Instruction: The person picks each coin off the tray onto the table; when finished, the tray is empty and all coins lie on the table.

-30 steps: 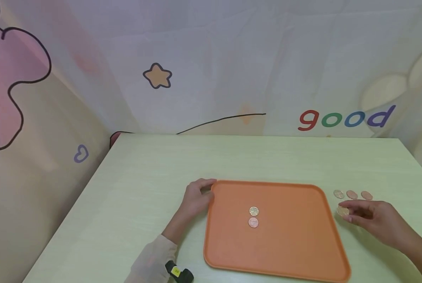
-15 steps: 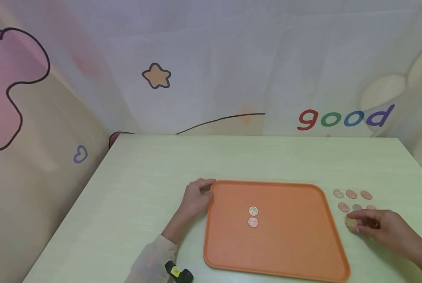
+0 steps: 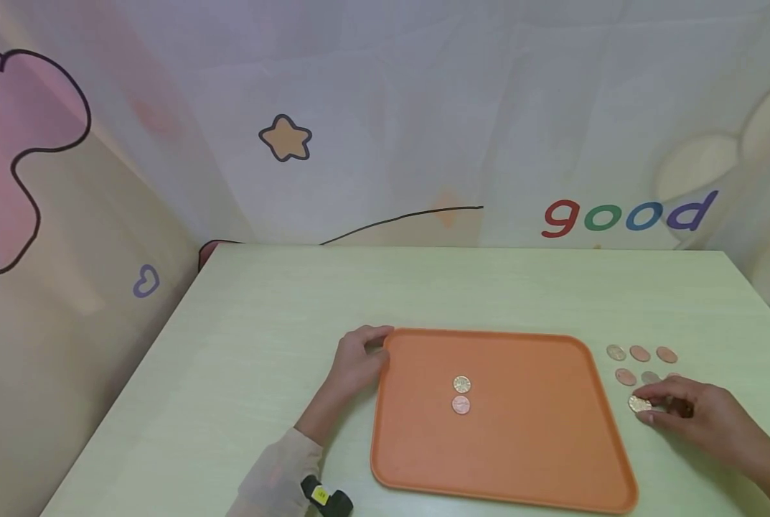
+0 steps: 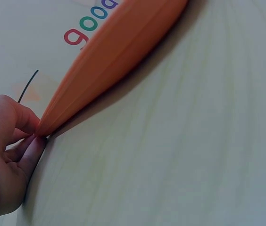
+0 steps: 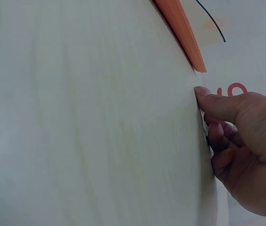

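In the head view, an orange tray (image 3: pixel 507 445) lies on the table with a gold-coloured coin (image 3: pixel 462 384) and a copper-coloured coin (image 3: pixel 461 405) on it, one in front of the other. My left hand (image 3: pixel 361 359) grips the tray's far left corner between thumb and fingers; the left wrist view shows the fingertips at that corner. Right of the tray, my right hand (image 3: pixel 697 413) pinches another gold-coloured coin (image 3: pixel 639 404) between thumb and forefinger, at or just above the table. In the right wrist view that coin is hidden.
Beyond my right hand lie two rows of coins: a silvery coin (image 3: pixel 616 352) and two copper ones at the back, then a copper coin (image 3: pixel 626 377) and a greyish coin (image 3: pixel 650 378), with another partly covered by my fingers. A printed cloth (image 3: pixel 385 143) stands behind the table.
My right hand has moved nearer and slightly right with the pinched coin, uncovering the second row of coins. Over the last half second it has barely moved. My left hand stays at the tray.
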`<state>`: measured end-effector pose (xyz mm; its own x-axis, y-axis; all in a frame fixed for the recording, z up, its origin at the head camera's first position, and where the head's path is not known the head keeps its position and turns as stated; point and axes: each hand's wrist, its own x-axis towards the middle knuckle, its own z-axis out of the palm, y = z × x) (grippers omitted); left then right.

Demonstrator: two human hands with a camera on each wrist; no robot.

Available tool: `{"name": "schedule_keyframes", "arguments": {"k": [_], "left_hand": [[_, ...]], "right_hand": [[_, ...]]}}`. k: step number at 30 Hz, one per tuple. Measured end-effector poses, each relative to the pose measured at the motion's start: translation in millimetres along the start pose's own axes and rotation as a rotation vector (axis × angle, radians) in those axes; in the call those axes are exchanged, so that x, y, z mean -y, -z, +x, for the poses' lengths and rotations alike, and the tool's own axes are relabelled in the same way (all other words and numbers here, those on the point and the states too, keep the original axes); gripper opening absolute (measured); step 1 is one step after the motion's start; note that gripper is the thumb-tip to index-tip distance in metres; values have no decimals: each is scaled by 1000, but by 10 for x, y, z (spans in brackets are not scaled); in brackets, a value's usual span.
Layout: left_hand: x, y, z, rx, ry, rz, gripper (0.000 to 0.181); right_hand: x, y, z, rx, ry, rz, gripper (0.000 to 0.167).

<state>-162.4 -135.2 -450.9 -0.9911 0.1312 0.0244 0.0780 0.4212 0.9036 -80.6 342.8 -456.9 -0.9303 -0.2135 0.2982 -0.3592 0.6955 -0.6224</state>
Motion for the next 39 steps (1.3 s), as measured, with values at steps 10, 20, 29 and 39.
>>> {"name": "schedule_keyframes", "arguments": {"k": [10,20,29,39], "left_hand": [[-14,-2,14,-17,10,5,51],[-12,-19,22,-9,8,9,51],[12,-19,17,-14,13,9,50],[24,-14,14,-11,11,1,50]], "right_hand": [[1,-8,11,-21,-50,-37,25],[-1,19,3,16,-109,-41,16],[-19,5,11,2,-97,-44,17],[-4,-14,1,5,-119,-80,23]]}}
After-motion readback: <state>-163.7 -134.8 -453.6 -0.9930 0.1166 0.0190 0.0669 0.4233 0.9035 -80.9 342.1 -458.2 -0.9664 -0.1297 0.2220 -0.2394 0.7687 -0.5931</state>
